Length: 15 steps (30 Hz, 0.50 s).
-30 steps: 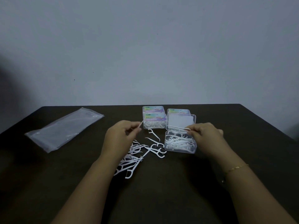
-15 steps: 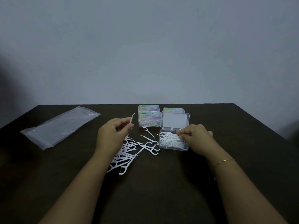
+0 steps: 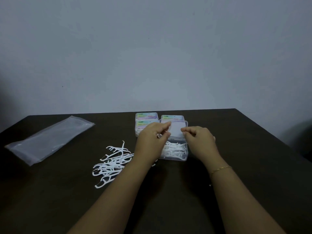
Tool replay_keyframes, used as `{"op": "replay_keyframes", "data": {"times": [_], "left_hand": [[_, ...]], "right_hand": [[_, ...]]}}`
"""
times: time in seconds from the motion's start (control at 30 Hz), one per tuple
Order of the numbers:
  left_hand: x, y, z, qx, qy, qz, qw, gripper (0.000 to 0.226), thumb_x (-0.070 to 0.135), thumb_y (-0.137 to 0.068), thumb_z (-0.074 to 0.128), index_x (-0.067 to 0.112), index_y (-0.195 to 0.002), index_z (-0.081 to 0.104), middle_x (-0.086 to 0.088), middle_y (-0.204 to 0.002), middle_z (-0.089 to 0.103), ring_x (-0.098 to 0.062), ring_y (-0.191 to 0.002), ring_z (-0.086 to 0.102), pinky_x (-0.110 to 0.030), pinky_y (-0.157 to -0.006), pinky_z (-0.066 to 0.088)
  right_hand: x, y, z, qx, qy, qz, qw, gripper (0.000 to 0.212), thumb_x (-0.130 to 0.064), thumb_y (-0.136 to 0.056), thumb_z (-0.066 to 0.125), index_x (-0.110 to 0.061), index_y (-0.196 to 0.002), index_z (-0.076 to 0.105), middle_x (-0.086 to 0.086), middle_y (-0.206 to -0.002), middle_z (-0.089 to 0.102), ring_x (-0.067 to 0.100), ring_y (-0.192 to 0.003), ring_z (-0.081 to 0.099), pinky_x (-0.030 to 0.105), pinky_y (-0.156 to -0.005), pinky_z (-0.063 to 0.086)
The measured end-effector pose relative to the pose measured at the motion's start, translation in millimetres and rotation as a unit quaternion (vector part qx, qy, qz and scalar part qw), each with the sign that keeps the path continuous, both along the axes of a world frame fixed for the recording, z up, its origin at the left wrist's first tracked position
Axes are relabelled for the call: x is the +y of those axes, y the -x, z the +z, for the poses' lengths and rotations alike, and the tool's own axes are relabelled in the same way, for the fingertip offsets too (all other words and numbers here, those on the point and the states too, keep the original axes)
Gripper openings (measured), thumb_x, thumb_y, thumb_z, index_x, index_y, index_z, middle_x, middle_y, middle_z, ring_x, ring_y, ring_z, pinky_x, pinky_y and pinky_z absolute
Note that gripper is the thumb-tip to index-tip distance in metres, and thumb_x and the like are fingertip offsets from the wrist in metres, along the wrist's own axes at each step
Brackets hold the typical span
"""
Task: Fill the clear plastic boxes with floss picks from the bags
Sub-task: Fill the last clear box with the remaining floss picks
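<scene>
**Both hands over the open box, picks going in**

The open box (image 3: 174, 153) sits on the dark counter (image 3: 253, 166), its lid tipped up at the far side, and it already holds a fair heap of white floss picks. Both hands hover just above it. The left hand (image 3: 152, 141) has its fingers curled toward the lid; the dim light blurs the fingertips, so I cannot tell whether it pinches a pick. The right hand (image 3: 199, 139) is bunched the same way, thumb against forefinger, and whether it holds anything I cannot tell either.

Left of the box lies a loose pile of picks (image 3: 113, 162). Well beyond that, further left, is a flat clear bag (image 3: 49, 139). Just behind the box stand closed boxes (image 3: 146, 121) with coloured labels.

This looks like the filling step, partly done. Next, I'd judge, a hand must reach left to the pile, pinch a few thin handles and lay them in the box.
</scene>
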State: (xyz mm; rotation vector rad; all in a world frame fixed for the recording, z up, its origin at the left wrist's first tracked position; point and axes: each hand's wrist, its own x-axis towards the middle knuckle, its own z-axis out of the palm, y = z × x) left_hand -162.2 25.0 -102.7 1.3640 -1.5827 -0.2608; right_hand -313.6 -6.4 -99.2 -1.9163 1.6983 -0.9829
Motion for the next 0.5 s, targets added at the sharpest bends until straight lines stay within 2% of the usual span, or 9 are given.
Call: {"op": "replay_keyframes", "data": {"times": [0.13, 0.2, 0.27, 0.33, 0.4, 0.5], "left_hand": [[-10, 11, -9, -0.109, -0.049, -0.027, 0.992, 0.042, 0.016, -0.090, 0.063, 0.019, -0.131, 0.057, -0.001, -0.118, 0.064, -0.014, -0.106, 0.056, -0.027, -0.100, 0.039], [-11, 8, -11, -0.118, -0.085, -0.027, 0.989, 0.050, 0.022, -0.088, 0.066, 0.022, -0.136, 0.051, 0.001, -0.127, 0.060, -0.014, -0.115, 0.053, -0.037, -0.106, 0.036], [-10, -1, -9, -0.114, -0.101, -0.006, 0.988, 0.052, 0.028, -0.087, 0.067, 0.024, -0.137, 0.050, 0.003, -0.131, 0.057, -0.014, -0.121, 0.050, -0.038, -0.109, 0.030], [-6, -11, -5, -0.130, -0.108, 0.034, 0.985, 0.049, 0.036, -0.088, 0.065, 0.029, -0.134, 0.053, 0.007, -0.133, 0.056, -0.011, -0.124, 0.047, -0.031, -0.106, 0.025], [-2, -19, -1, -0.144, -0.125, 0.073, 0.979, 0.040, 0.041, -0.090, 0.061, 0.033, -0.129, 0.057, 0.011, -0.130, 0.058, -0.009, -0.122, 0.048, -0.029, -0.095, 0.022], [2, -28, 3, -0.154, -0.171, 0.111, 0.967, 0.030, 0.044, -0.093, 0.054, 0.036, -0.120, 0.063, 0.012, -0.119, 0.065, -0.009, -0.113, 0.053, -0.030, -0.090, 0.023]], "right_hand": [[-2, 2, 1, -0.002, -0.007, 0.000, 1.000, 0.025, -0.026, -0.096, 0.051, -0.025, -0.114, 0.067, -0.005, -0.122, 0.062, 0.016, -0.118, 0.048, 0.036, -0.102, 0.027], [-3, 2, 3, 0.022, -0.020, 0.007, 1.000, 0.026, -0.025, -0.096, 0.049, -0.026, -0.116, 0.066, -0.007, -0.124, 0.061, 0.016, -0.119, 0.047, 0.035, -0.100, 0.026], [-4, 2, 2, 0.042, -0.041, 0.013, 0.998, 0.026, -0.025, -0.096, 0.049, -0.026, -0.117, 0.066, -0.008, -0.124, 0.061, 0.015, -0.120, 0.047, 0.036, -0.102, 0.027], [-6, 3, 2, 0.025, -0.061, 0.012, 0.998, 0.026, -0.023, -0.095, 0.050, -0.025, -0.114, 0.067, -0.007, -0.123, 0.062, 0.016, -0.116, 0.051, 0.041, -0.105, 0.034], [-6, 6, 2, -0.006, -0.071, 0.004, 0.997, 0.025, -0.020, -0.093, 0.050, -0.025, -0.110, 0.069, -0.005, -0.121, 0.063, 0.017, -0.110, 0.055, 0.045, -0.100, 0.041], [-6, 9, 0, 0.000, -0.095, 0.004, 0.996, 0.020, -0.019, -0.089, 0.051, -0.018, -0.089, 0.072, -0.004, -0.106, 0.069, 0.018, -0.099, 0.060, 0.046, -0.096, 0.045]]}}
